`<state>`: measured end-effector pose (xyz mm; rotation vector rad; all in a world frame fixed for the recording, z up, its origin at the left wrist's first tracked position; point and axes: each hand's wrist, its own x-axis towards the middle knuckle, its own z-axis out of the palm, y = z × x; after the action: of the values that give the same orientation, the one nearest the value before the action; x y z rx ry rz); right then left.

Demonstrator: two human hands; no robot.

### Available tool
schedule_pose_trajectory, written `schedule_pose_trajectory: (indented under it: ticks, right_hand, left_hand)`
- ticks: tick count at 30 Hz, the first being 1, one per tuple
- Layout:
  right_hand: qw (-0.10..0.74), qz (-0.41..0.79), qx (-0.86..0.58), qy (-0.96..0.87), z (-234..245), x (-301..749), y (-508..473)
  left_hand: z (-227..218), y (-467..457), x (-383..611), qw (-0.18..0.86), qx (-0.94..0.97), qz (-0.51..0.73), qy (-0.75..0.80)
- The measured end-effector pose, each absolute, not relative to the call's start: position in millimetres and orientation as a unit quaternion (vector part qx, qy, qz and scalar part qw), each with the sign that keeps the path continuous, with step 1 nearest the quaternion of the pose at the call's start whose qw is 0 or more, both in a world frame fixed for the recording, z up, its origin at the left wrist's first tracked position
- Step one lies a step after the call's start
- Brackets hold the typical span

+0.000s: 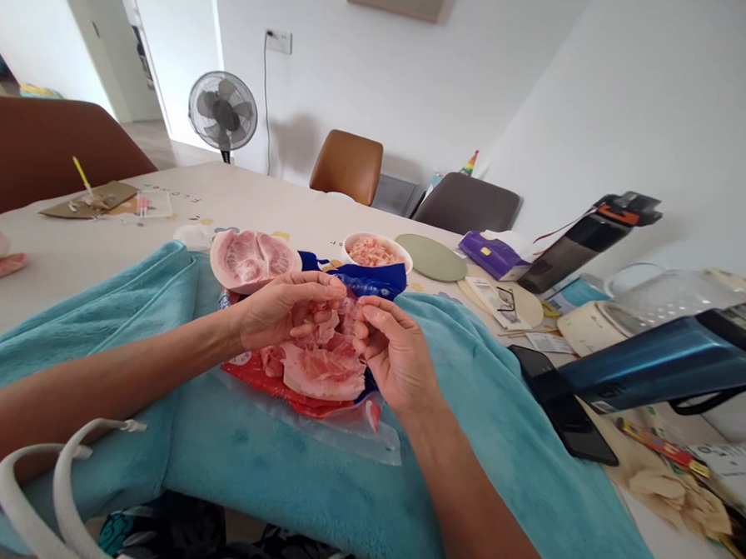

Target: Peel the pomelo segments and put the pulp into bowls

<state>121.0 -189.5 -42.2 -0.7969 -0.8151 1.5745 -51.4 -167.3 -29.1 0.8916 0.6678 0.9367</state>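
Over one bag (252,375), left hand (277,308) and right hand (397,356), fingers tight on one pomelo piece (338,332)

Fluffy matt cloth towel (244,456) under a glossy clear plastic bag (340,428) and moist pink pulp (324,369).

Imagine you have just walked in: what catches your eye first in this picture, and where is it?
First, the pink fruit flesh at the centre, pinched between the left hand and right hand over a red and blue bag. Under it, a bright teal towel spreads across the foreground. Just behind sit a hollowed pink rind and a white bowl of peeled pieces.
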Motion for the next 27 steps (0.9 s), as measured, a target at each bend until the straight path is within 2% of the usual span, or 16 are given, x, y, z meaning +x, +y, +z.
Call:
schedule_pose_trajectory:
  ticks: [9, 17, 21, 27]
  right_hand:
    - [0.567, 0.642, -0.349, -0.382, -45.0, 117.8, -190.2]
    - [0.573, 0.575, -0.379, -0.444, -46.6, 114.8, -194.5]
    - [0.572, 0.501, -0.413, -0.502, -49.6, 113.0, -196.0]
    - [0.551, 0.329, -0.463, -0.612, -51.1, 111.7, -199.6]
  left_hand:
    - [-29.3, -170.3, -51.1, 0.725, 0.406, 0.442, 0.337]
    - [-33.4, -168.7, -52.0, 0.739, 0.445, 0.362, 0.352]
    - [-30.9, -169.8, -50.7, 0.734, 0.455, 0.352, 0.362]
    - [-30.6, -170.7, -50.3, 0.705, 0.474, 0.362, 0.384]
